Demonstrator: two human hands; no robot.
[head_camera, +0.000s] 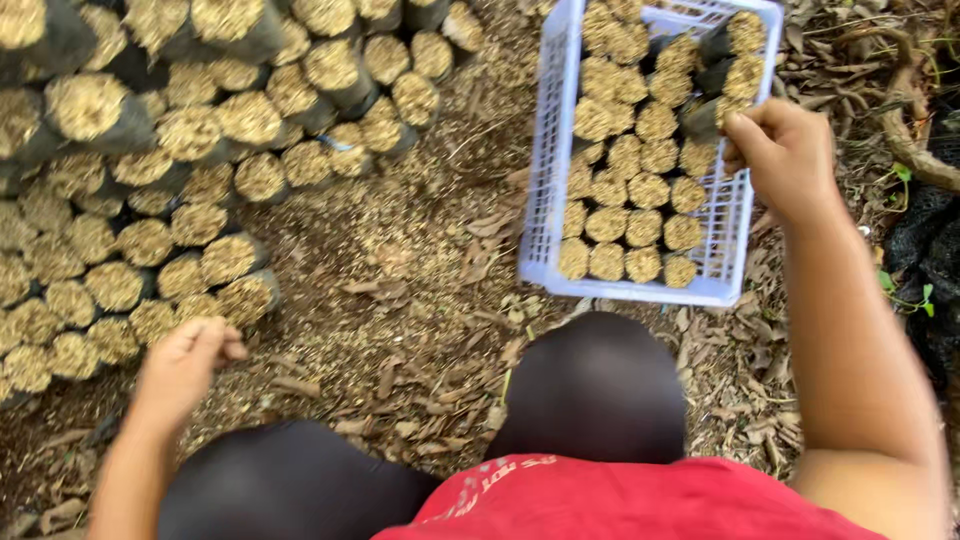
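Note:
I squat on the ground, my knees in dark trousers at the bottom. My right hand (785, 155) reaches into a pale lavender plastic crate (540, 200) and grips a black nursery bag (705, 115) filled with straw-coloured husk. Several more such filled bags (630, 190) stand upright in the crate. My left hand (185, 365) hovers with fingers loosely curled, holding nothing, next to the near edge of rows of filled bags (230, 260) set on the ground at the left.
The ground between the rows and the crate is strewn with husk and dry leaves (400, 300). Tree roots (905, 130) and dark netting (930, 250) lie at the right edge.

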